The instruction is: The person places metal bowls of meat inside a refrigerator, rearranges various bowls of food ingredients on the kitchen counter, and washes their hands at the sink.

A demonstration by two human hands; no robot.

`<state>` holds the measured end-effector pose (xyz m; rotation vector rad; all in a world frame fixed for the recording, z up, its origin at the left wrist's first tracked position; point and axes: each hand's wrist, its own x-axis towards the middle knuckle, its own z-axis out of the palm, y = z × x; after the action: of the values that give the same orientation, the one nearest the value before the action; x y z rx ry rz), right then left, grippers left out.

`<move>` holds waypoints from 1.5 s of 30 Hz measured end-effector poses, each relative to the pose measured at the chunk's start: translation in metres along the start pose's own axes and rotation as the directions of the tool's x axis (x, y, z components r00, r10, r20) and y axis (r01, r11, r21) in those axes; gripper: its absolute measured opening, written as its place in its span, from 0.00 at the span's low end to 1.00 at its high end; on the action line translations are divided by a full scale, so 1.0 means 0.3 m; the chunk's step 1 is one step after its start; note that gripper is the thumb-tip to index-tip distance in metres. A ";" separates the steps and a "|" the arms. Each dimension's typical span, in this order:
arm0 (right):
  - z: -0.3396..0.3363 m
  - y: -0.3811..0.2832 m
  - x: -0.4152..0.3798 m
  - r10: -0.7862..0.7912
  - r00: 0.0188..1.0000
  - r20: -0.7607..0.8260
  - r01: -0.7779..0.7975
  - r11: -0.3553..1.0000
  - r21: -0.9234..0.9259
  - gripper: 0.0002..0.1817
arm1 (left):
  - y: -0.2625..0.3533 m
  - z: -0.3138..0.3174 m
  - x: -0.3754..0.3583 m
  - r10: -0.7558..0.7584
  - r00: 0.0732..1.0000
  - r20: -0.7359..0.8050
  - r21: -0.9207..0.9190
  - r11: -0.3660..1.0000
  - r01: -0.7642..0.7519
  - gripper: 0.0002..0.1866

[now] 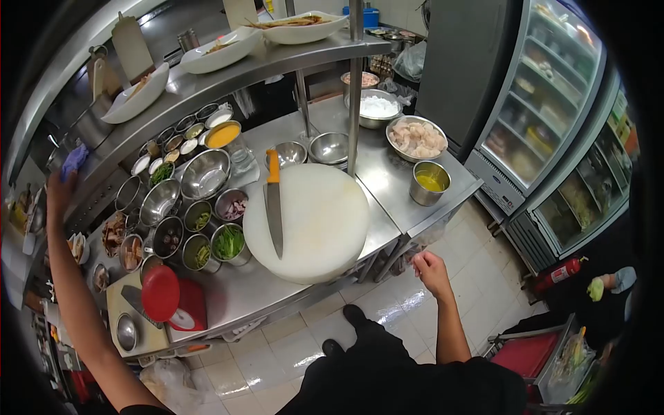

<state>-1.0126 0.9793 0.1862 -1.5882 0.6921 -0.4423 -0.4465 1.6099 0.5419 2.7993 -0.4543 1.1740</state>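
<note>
My left hand (61, 188) reaches far out to the left, closed at the lower end of a crumpled purple cloth (74, 159) by the steel shelf. In the air beyond the counter's front edge, my right hand (430, 270) is curled into a loose fist, and I see nothing in it. A knife (274, 211) with an orange handle lies on the round white cutting board (325, 225), with neither hand touching it. The steel cup (429, 182) of yellow liquid is the nearest vessel to my right hand.
Steel bowls and cups of ingredients, such as chopped greens (229, 242), crowd the counter's left side. A red scale (181, 304) stands near its front edge. A bowl of pale raw pieces (417, 138) sits at right. White dishes (221, 50) line the shelf. Another person's hand (609, 281) shows far right.
</note>
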 end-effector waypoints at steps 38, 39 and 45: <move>-1.467 0.575 0.030 0.242 0.905 -0.349 -0.026 0.851 0.524 0.26 | 3.174 0.130 -0.735 0.336 0.830 0.445 -0.802 -0.263 0.536 0.51; -1.505 0.628 0.087 0.203 0.899 -0.387 -0.009 0.895 0.446 0.26 | 3.174 0.105 -0.677 0.224 0.883 0.412 -0.797 -0.382 0.468 0.52; -1.716 0.572 0.582 0.076 0.958 -0.275 -0.037 0.989 0.141 0.20 | 3.267 0.195 -0.690 0.391 0.863 0.320 -0.598 -0.623 0.504 0.38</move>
<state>-1.2452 0.4717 0.0706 -1.3879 0.9011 -0.6661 -0.8351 0.7148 0.3078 0.8468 -0.7059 -0.4829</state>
